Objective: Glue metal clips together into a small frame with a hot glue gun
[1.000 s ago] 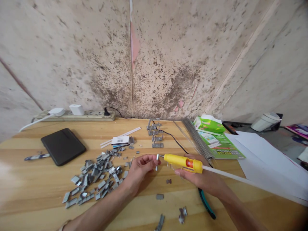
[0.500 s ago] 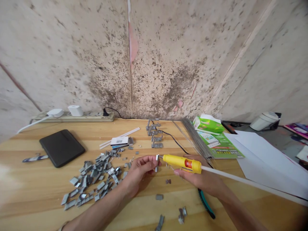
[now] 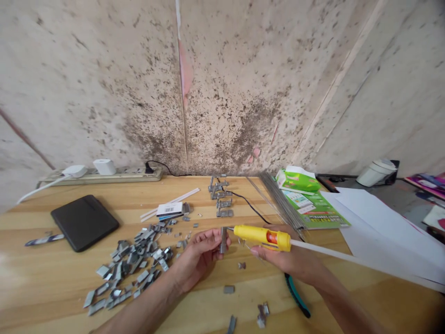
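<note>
In the head view my left hand (image 3: 203,250) pinches a small grey metal piece (image 3: 223,240), held upright above the table. My right hand (image 3: 281,260) grips a yellow hot glue gun (image 3: 253,233) with a white glue stick (image 3: 323,250) sticking out of its back end. The gun's nozzle points left, at the upper part of the metal piece; whether they touch I cannot tell. A heap of similar grey metal pieces (image 3: 120,269) lies left of my left forearm. Several joined metal pieces (image 3: 222,202) stand in a row beyond my hands.
Pliers with a teal handle (image 3: 296,297) lie under my right wrist. A bundle of thin rods (image 3: 281,202), a green tissue pack (image 3: 299,180) and white paper (image 3: 375,227) are at right. A black tablet (image 3: 85,222) and a power strip (image 3: 132,175) are at left.
My left hand has turned the metal piece so its long face shows upright before the nozzle. The glue gun stays nearly in place, and the view has shifted slightly.
</note>
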`<state>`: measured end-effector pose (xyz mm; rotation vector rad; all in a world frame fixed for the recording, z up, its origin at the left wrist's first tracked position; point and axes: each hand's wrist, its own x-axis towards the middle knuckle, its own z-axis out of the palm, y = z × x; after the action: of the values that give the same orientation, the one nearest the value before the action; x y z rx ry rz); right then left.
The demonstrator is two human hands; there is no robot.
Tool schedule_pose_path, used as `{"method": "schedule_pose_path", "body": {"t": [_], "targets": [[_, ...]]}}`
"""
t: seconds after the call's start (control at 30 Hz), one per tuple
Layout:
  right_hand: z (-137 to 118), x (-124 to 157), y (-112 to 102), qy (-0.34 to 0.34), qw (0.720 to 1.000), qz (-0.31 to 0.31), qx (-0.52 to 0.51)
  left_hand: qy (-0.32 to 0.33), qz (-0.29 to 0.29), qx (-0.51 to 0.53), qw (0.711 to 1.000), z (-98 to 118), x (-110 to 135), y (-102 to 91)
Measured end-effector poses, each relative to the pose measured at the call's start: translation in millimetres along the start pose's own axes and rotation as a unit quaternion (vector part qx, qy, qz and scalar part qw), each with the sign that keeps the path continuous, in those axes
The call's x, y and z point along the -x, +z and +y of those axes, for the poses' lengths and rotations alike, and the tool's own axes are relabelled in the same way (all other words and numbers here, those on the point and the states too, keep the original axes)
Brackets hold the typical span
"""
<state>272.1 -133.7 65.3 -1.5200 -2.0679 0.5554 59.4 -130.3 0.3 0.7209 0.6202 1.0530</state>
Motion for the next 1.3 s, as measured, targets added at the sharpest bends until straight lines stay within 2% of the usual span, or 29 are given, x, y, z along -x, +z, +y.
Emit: {"method": "schedule_pose_path", "body": {"t": [0.13, 0.3, 0.43, 0.63, 0.9, 1.07, 1.17, 1.3], "targets": [[0, 0, -1, -0.01, 0.999, -0.031, -0.003, -0.009, -0.015, 0.01, 1.0, 1, 1, 1.2], [1, -2, -3, 0.045, 0.994, -0.067, -0.075, -0.031, -0.02, 0.075, 0.996, 2, 1, -1.8], [3, -4, -4, 0.063, 0.978, -0.127, -0.155, -0.055, -0.048, 0.145, 0.987, 3, 1, -6.9], [11, -3, 1, 0.081, 0.951, -0.169, -0.246, -0.072, -0.096, 0.168, 0.978, 3, 4, -6.3], [11, -2, -1, 0.083, 0.948, -0.182, -0.248, -0.075, -0.108, 0.184, 0.974, 1, 5, -5.2], [9, -3, -3, 0.103, 0.952, -0.196, -0.21, -0.079, -0.103, 0.197, 0.972, -1, 5, -3.9], [9, -2, -5, 0.109, 0.958, -0.187, -0.191, -0.094, -0.086, 0.205, 0.971, -5, 5, -3.5], [10, 0, -10, 0.141, 0.964, -0.167, -0.149, -0.112, -0.034, 0.214, 0.97, -11, 2, -2.1]]}}
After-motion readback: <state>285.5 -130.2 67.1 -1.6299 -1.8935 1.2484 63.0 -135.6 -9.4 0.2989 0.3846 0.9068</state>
